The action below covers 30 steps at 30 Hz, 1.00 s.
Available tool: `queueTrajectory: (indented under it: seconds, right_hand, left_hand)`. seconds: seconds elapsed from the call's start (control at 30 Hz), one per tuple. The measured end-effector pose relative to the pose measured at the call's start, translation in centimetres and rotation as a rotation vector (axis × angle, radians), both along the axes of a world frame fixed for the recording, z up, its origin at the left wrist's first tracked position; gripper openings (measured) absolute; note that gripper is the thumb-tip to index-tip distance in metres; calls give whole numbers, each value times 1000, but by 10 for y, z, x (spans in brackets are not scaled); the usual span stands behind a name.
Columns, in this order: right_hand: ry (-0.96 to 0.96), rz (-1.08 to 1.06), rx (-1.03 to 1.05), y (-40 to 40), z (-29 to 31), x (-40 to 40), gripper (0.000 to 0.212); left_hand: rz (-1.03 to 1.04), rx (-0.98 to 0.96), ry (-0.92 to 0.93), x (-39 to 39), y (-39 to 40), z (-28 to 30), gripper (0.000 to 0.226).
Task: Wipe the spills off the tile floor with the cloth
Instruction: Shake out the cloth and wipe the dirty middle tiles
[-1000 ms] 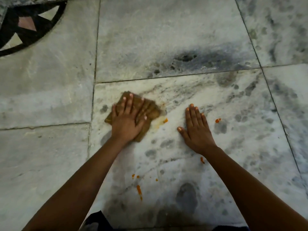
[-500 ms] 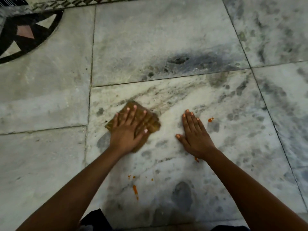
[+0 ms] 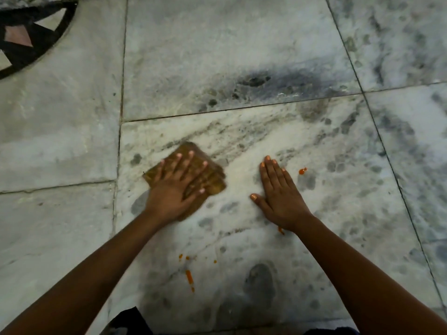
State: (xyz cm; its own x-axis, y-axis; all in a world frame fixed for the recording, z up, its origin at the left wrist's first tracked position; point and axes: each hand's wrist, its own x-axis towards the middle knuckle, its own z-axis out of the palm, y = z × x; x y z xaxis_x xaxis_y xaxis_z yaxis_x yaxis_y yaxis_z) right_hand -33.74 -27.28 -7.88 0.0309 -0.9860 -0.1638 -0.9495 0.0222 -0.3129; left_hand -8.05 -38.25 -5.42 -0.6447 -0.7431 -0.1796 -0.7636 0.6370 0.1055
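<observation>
A folded brown cloth (image 3: 212,176) lies on the marble tile floor (image 3: 242,44). My left hand (image 3: 176,187) presses flat on the cloth with fingers spread. My right hand (image 3: 280,194) rests flat on the tile to the right of the cloth, fingers straight and together. An orange drop (image 3: 302,170) sits just right of my right fingertips. An orange streak (image 3: 189,276) and small orange spots (image 3: 183,257) lie nearer to me, between my forearms. Another orange speck (image 3: 280,230) shows beside my right wrist.
Grey grout lines (image 3: 121,93) split the floor into large tiles. A dark stain (image 3: 256,81) marks the tile beyond the cloth. A black patterned inlay (image 3: 29,37) fills the far left corner. Dark clothing (image 3: 130,320) shows at the bottom edge.
My left hand slid the cloth a little to the right over the orange smear beside it, and that smear no longer shows. My right hand stayed flat on the tile.
</observation>
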Motion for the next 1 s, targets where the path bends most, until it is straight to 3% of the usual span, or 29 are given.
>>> queueTrajectory:
  seconds: [0.07, 0.2, 0.33, 0.47, 0.57, 0.63, 0.7, 0.83, 0.93, 1.0]
  right_hand:
    - [13, -1, -12, 0, 0, 1, 85]
    - [47, -10, -6, -1, 3, 2, 81]
    - [64, -14, -6, -1, 6, 4, 80]
    - [79, -28, -25, 0, 5, 5, 79]
    - [99, -51, -34, 3, 5, 6, 77]
    - [93, -58, -38, 4, 6, 7, 76]
    - [89, -81, -32, 5, 8, 10, 76]
    - [85, -105, -12, 7, 11, 13, 76]
    - [88, -97, -7, 8, 11, 11, 78]
    - [84, -84, -12, 8, 10, 9, 78]
  left_hand:
    - [156, 8, -32, 3, -29, 1, 74]
    - [406, 28, -38, -62, -76, -1, 63]
    - [140, 14, 11, -99, -21, -2, 63]
    - [-7, -36, 20, -34, 28, -5, 64]
    - [225, -25, -19, -1, 0, -1, 73]
    - [440, 16, -39, -19, -30, 0, 68]
    - [531, 29, -30, -56, -50, 2, 64]
    - [315, 39, 21, -108, -7, 0, 61]
    - [122, 5, 44, -84, 50, -2, 61]
    - [114, -18, 33, -48, 59, -6, 62]
